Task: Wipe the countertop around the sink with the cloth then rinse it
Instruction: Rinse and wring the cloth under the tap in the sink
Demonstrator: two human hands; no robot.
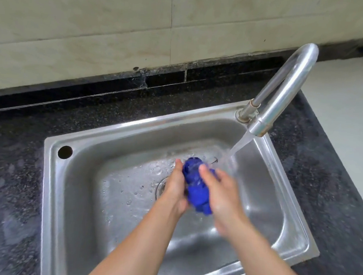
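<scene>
At the left of the frame the dark speckled bench (14, 147) looks wet and streaked; next comes the steel sink (50, 192), with a round hole (65, 152) in its upper-left corner and the drain (161, 188) half hidden behind the left hand (175, 190); that hand presses against the left side of the cloth (196, 187), thumb laid up along it, fingers out of sight behind; the cloth is a blue, bunched wad held above the sink near the middle of the frame, squeezed between both hands; the right hand (219, 196) clamps it from the other side, thumb over the top (its fingers are blurred, so I cannot tell how far they curl); just to the right the water stream (238, 145) falls from the tap (287, 86) at the upper right, landing just beside the wad. By the look of it the cloth is soaked: soft, limp, heavier than when dry and a little slippery, but in no way fragile; it probably handles best taken round its bulk with the whole hand, not by a corner, since a loose end would sag and drip.
</scene>
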